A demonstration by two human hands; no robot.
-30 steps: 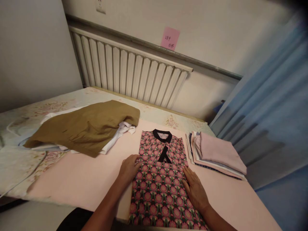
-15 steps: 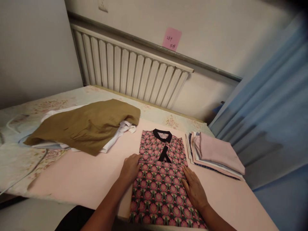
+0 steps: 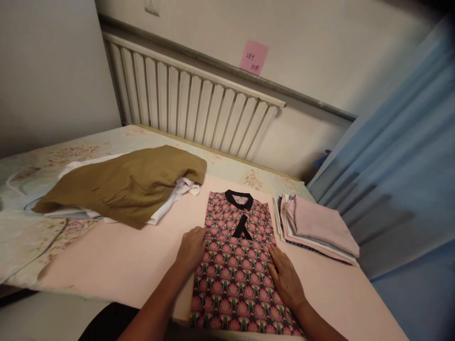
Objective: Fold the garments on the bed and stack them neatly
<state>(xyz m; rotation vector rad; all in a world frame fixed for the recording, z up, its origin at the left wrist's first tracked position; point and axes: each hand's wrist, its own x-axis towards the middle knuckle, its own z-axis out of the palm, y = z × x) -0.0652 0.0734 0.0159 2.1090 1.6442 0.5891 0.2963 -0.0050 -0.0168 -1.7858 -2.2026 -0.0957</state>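
Observation:
A blouse (image 3: 236, 284) with pink flowers on a dark ground lies in front of me, its lower part folded up over the front. Its black collar (image 3: 239, 199) points away from me, and a black tie strip (image 3: 241, 228) shows above the fold line. My left hand (image 3: 191, 248) is at the blouse's left edge near the fold, fingers curled in and partly hidden, closed at the cloth. On the right edge rests my right hand (image 3: 286, 278), its fingers stretched out and lying flat against the fabric.
To the left, an olive-brown garment (image 3: 131, 184) lies loosely over white clothes (image 3: 172, 201). A stack of folded clothes (image 3: 322, 227), pink on top, stands to the right. Behind the table are a radiator (image 3: 185, 99) and wall; a blue curtain (image 3: 408, 166) hangs at the right.
Almost nothing differs. The whole view has shifted very slightly, while both hands stay at the same places on the blouse.

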